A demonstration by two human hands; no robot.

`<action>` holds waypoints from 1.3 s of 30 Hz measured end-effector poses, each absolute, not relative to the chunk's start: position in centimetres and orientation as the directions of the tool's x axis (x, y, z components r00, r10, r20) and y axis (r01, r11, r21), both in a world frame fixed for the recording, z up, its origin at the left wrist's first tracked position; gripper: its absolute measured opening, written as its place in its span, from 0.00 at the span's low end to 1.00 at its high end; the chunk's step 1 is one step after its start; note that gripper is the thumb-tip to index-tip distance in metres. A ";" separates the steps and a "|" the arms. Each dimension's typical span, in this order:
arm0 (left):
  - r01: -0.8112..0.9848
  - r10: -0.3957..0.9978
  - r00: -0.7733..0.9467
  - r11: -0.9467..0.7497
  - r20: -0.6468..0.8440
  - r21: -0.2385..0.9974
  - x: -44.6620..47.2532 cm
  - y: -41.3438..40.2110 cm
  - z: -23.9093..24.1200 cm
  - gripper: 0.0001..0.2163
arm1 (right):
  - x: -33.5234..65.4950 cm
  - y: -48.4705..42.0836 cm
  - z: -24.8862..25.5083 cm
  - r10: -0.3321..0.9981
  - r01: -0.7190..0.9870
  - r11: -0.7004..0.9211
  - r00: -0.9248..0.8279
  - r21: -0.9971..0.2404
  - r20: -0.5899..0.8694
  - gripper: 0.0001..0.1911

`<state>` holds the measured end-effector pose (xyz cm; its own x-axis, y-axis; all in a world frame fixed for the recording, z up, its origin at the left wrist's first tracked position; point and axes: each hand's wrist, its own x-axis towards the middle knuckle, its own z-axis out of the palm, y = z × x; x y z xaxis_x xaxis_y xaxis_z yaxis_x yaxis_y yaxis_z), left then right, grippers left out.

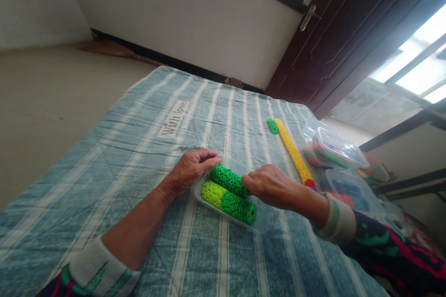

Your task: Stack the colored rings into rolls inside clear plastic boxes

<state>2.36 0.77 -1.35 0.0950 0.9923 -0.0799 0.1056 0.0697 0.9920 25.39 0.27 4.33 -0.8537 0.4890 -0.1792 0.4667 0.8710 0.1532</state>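
A clear plastic tray [199, 193] lies on the striped blue cloth [149, 148]. In it lie two toothed rolls: a dark green roll [228, 180] on top, and a lime-and-green roll [228, 200] nearer me. My left hand [191, 167] curls its fingers against the left end of the dark green roll. Pinching the same roll's right end is my right hand [269, 184]. Both hands are closed on it.
A long yellow toothed strip [292, 151] with a green end piece [272, 126] lies to the right. Clear plastic boxes [339, 148] with coloured pieces stand at the cloth's right edge. A dark door and a window are behind.
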 end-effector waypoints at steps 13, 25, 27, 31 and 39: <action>0.346 0.999 -0.023 -0.023 0.033 0.938 2.6 0.5 0.6 0.18 | 26.2 0.3 4.1 0.493 0.483 0.869 -0.865 0.104 -0.099 0.07; 0.807 0.867 0.361 -0.475 0.343 0.350 6.5 -2.2 3.8 0.08 | 26.0 0.3 3.8 0.546 0.534 0.838 -0.825 0.112 -0.145 0.07; 0.829 0.882 0.407 -0.466 0.239 0.308 7.4 -2.4 4.0 0.07 | 26.0 0.2 3.8 0.558 0.549 0.830 -0.815 0.103 -0.156 0.07; 0.845 0.877 0.455 -0.480 0.155 0.235 8.8 -2.3 4.0 0.07 | 26.0 0.1 3.9 0.582 0.581 0.812 -0.793 0.065 -0.179 0.08; 0.862 0.878 0.434 -0.470 0.202 0.189 9.5 -1.9 2.4 0.09 | 25.8 -0.4 3.8 0.625 0.634 0.773 -0.758 0.018 -0.186 0.06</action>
